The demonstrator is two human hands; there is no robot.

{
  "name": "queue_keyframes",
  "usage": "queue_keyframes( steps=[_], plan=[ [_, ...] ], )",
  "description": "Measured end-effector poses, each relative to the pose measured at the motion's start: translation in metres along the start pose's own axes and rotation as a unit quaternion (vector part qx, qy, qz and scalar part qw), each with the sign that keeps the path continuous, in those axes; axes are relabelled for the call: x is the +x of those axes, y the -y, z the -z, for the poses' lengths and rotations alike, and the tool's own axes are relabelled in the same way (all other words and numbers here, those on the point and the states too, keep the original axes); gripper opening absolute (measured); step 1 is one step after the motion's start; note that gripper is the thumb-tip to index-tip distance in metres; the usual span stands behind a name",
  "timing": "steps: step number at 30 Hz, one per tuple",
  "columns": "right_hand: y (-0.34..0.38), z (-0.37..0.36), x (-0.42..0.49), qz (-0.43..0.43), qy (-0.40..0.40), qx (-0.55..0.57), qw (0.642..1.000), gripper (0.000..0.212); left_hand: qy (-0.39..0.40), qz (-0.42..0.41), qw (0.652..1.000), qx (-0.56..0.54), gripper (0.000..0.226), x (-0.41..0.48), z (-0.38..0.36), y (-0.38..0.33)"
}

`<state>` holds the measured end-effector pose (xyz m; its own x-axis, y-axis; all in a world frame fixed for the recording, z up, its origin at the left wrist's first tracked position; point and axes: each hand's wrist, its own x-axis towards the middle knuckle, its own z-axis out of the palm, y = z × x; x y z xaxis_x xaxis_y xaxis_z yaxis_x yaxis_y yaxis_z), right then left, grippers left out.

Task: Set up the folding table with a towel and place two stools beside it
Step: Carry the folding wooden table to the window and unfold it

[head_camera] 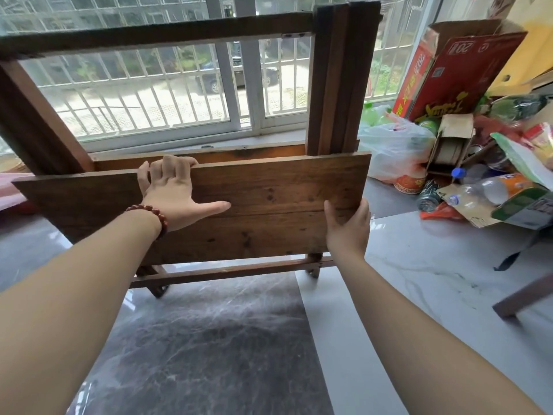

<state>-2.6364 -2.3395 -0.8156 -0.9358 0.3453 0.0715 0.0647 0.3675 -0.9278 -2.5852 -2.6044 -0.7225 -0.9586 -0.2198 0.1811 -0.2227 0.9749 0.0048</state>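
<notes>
Folded table (269,205) on edge by window (167,94), left hand (173,199) gripping its top edge, right hand (348,226) gripping its right lower corner

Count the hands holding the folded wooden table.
2. The left hand hooks its fingers over the tabletop panel's upper edge; the right hand grips that panel's right end. No others are visible.

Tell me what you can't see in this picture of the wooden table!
Head view:
- Left hand fingertips: hooked behind the tabletop.
- Right hand fingers: behind the tabletop's right edge.
- Wooden leg: cut off by the right edge; its owner unknown.
- Pink thing: cut off at the left edge.
- Bottle label: blurred.
</notes>
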Motion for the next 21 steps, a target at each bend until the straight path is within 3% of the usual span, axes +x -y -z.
queue_keyframes(
  steps=[9, 16, 21],
  plan=[
    [-0.002, 0.021, -0.020, 0.018, -0.006, -0.034, 0.999, 0.065, 0.007, 0.029, 0.998, -0.048, 0.096, 0.005, 0.001, 0.009],
    [-0.006, 0.033, -0.051, 0.032, 0.065, -0.001, 0.997, 0.061, 0.004, 0.118, 0.976, -0.185, 0.073, 0.005, 0.007, -0.007],
    [-0.007, 0.037, -0.060, 0.039, 0.081, 0.028, 0.996, 0.061, -0.009, 0.118, 0.976, -0.181, 0.066, -0.008, 0.003, -0.001]
  ],
)
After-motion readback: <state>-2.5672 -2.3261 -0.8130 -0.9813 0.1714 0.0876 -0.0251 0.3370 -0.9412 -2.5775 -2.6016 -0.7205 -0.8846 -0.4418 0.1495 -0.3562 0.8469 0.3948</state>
